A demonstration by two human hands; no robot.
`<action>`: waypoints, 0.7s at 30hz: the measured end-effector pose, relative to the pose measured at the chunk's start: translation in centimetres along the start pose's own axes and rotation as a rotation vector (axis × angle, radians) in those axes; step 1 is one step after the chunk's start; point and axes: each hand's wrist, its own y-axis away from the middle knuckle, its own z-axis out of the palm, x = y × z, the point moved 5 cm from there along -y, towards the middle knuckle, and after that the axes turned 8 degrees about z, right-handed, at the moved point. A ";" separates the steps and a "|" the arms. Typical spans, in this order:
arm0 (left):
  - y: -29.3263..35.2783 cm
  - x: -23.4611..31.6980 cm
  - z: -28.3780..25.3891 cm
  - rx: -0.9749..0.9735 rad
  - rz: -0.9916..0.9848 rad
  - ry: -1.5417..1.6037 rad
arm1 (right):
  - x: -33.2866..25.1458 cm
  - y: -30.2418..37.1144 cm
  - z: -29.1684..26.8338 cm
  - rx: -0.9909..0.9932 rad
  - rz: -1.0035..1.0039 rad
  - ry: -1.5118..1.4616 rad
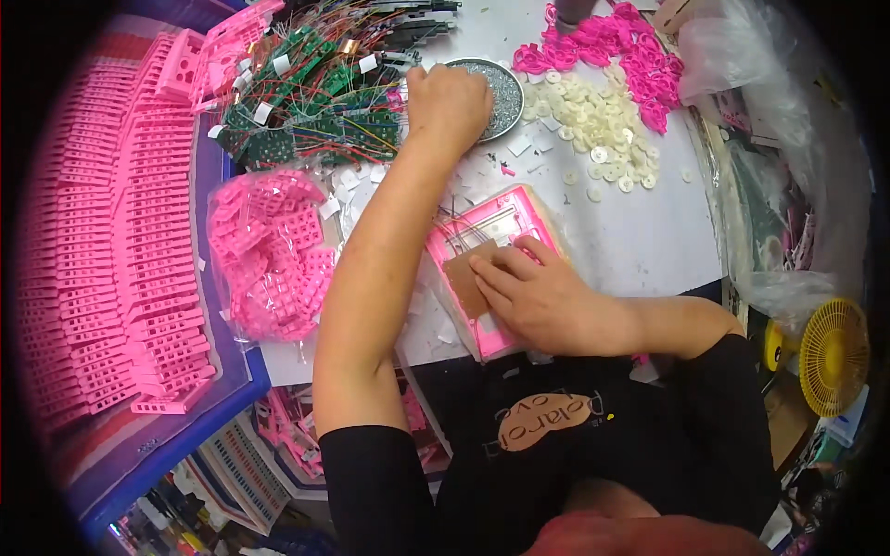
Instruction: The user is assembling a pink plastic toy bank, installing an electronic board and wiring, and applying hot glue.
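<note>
My left hand is at the left rim of a round dish of small silver metal pieces. Its fingers are curled closed, and their tips are hidden, so what they pinch cannot be made out. Nearer to me a pink plastic casing lies tilted on the white tabletop, with thin wires and metal parts inside its far half. A brown board lies on the casing's near half. My right hand is bent over that board, fingertips pressing it down against the casing; the thumb is out of sight.
Green circuit boards with tangled wires are heaped at far left. Below them sits a clear bag of pink parts. Pink pieces line the left side. Cream discs and magenta parts lie far right, near a yellow fan.
</note>
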 end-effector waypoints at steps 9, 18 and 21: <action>6.5 0.3 -9.5 0.332 -0.264 0.473 | 0.3 0.0 -0.2 0.039 0.039 -0.027; 20.8 5.5 -9.0 0.200 -0.615 0.840 | 7.8 1.0 -8.7 0.523 0.024 -0.715; 20.7 5.9 -9.2 0.160 -0.538 0.815 | 14.6 1.8 -14.4 1.267 0.235 -0.900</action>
